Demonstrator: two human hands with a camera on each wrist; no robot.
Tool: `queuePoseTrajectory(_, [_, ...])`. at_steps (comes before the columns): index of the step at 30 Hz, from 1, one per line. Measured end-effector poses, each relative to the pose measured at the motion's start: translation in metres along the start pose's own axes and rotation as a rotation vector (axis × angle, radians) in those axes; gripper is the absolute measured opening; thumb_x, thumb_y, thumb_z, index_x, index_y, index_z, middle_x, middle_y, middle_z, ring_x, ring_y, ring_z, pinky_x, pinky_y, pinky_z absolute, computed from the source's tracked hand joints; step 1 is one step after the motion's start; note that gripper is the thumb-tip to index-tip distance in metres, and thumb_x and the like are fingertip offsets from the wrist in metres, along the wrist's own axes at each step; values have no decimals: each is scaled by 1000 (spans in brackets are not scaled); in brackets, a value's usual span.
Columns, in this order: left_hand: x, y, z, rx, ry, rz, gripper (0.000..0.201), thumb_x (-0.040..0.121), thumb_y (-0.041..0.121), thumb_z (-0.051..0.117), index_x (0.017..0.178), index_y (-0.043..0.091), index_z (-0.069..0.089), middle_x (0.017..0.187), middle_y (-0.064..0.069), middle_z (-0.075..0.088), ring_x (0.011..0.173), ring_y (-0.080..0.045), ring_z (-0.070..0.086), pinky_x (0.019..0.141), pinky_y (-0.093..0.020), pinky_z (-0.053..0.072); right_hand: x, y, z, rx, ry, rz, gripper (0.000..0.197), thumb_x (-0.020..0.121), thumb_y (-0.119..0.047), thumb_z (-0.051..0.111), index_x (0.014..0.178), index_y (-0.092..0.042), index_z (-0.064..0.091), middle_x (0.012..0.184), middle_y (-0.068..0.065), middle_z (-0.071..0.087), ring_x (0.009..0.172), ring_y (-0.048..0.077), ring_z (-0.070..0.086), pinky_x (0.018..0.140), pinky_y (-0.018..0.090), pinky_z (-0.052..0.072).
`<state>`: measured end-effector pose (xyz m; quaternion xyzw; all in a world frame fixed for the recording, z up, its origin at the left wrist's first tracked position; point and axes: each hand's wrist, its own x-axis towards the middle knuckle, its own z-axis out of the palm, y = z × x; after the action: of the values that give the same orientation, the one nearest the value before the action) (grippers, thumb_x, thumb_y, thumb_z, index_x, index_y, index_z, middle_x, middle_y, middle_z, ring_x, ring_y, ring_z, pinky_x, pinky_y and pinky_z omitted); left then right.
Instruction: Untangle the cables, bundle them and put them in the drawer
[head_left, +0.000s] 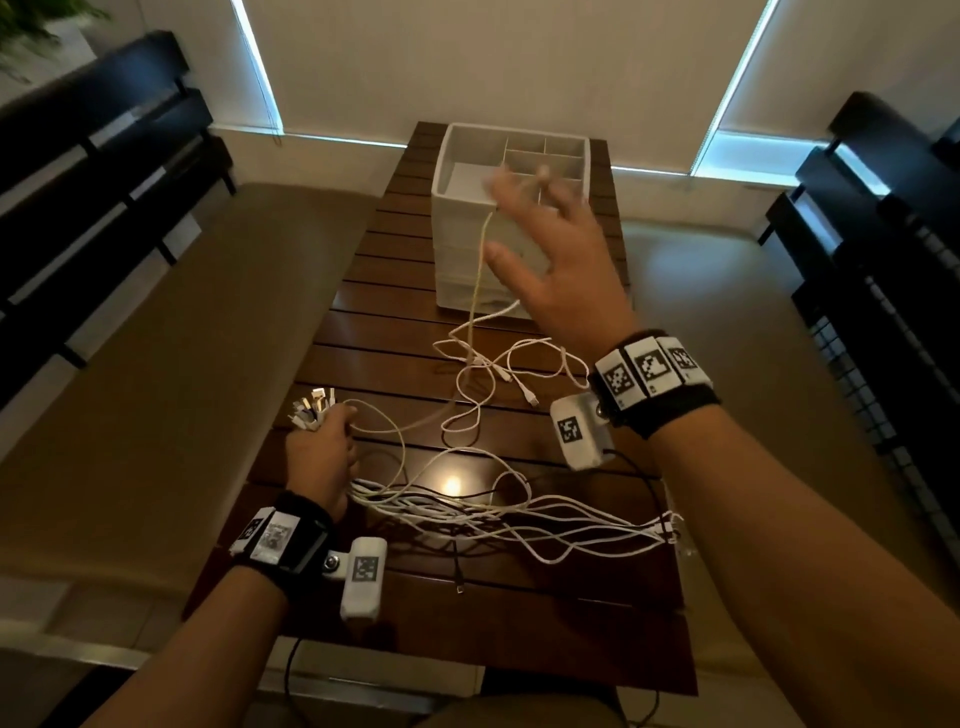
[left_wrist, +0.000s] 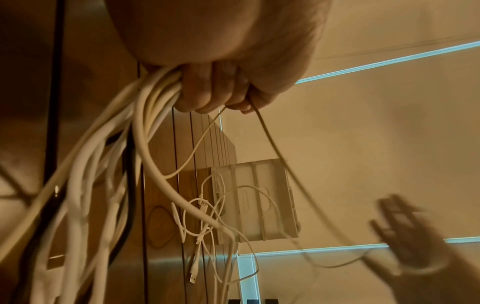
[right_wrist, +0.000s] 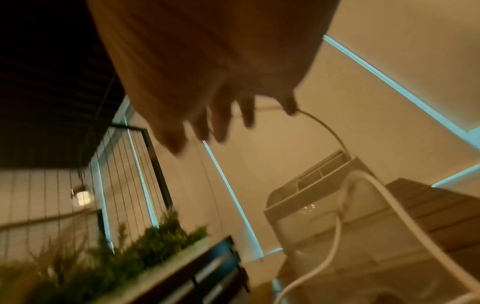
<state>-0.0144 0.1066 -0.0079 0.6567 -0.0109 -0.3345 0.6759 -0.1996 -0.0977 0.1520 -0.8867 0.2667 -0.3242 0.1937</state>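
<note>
My left hand (head_left: 324, 441) grips a bunch of white cables (left_wrist: 145, 107) near their ends, low over the dark slatted table (head_left: 395, 332); the connectors (head_left: 311, 408) stick out past the fist. The rest of the bunch (head_left: 519, 514) trails right across the table. My right hand (head_left: 550, 260) is raised in front of the white divided drawer box (head_left: 457, 270), blurred, fingers spread and straight. One thin white cable (head_left: 478, 280) lies across those fingers (right_wrist: 221, 123) and hangs down to a loose tangle (head_left: 483, 364) on the table.
A thin black cable (head_left: 457, 566) lies under the bunch near the front. Beige benches (head_left: 156, 364) flank the table on both sides, with black slatted frames (head_left: 78, 156) beyond them. The box stands at the table's far end.
</note>
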Motion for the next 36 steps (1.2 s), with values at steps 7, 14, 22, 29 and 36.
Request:
queuePoseTrajectory(7, [-2, 1, 2, 41, 2, 27, 23, 97, 11, 59, 75, 17, 56, 46, 9, 32, 37, -7, 26, 37, -18, 19, 7, -21, -29, -347, 181, -182, 67, 104, -30, 48, 166, -25, 22, 175, 4, 12, 159, 43, -3, 120, 76, 6])
queuePoseTrajectory(14, [-1, -5, 2, 56, 31, 2, 26, 96, 11, 61, 70, 16, 55, 44, 8, 35, 35, -7, 28, 36, -16, 22, -12, 8, 3, -351, -124, 86, 62, 105, -28, 54, 162, -28, 31, 173, -3, 21, 160, 34, 14, 122, 62, 29])
queuePoseTrajectory(22, [-6, 2, 6, 54, -57, 48, 21, 97, 11, 61, 77, 16, 59, 47, 10, 35, 37, -6, 27, 38, -17, 22, -67, 26, 23, -639, -131, 333, 17, 103, -29, 55, 111, -19, 66, 106, 7, 74, 118, 33, 61, 106, 52, 43])
queuePoseTrajectory(29, [-15, 8, 12, 180, -248, 108, 32, 99, 18, 68, 69, 20, 56, 49, 10, 35, 39, -6, 26, 39, -17, 22, -117, 36, 25, -816, -532, 671, 24, 100, -17, 49, 110, -17, 71, 115, 9, 73, 114, 34, 66, 101, 50, 48])
queuePoseTrajectory(36, [-34, 17, 25, 269, -371, 213, 33, 99, 35, 72, 70, 20, 71, 55, 3, 38, 47, -12, 32, 47, -23, 29, -110, -2, 57, -158, -362, 277, 36, 103, -50, 51, 123, -25, 68, 109, -4, 71, 101, 17, 67, 80, 35, 53])
